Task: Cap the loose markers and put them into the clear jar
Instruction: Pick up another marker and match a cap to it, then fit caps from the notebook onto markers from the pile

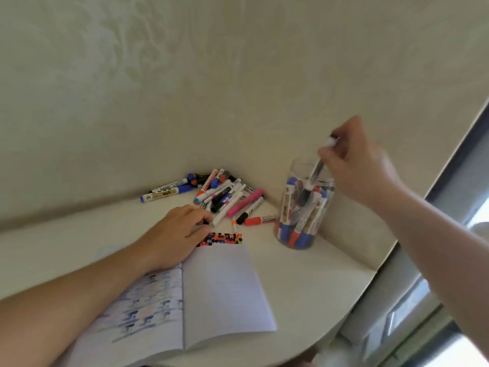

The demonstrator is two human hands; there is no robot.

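A clear jar (291, 234) stands at the right of the table, holding several capped markers upright. My right hand (362, 165) hovers over its mouth and pinches a marker (318, 168) whose lower end dips into the jar. A heap of loose markers (225, 197) in blue, red, pink, black and white lies against the wall. My left hand (177, 234) rests on the table just in front of the heap, its fingers curled round the end of a white marker (221, 218).
An open notebook (217, 292) lies under my left forearm, with coloured dots (221, 239) across the top of its right page. The table's curved edge (352, 305) runs at the right, with a window frame (449, 186) beyond. The wall is close behind the markers.
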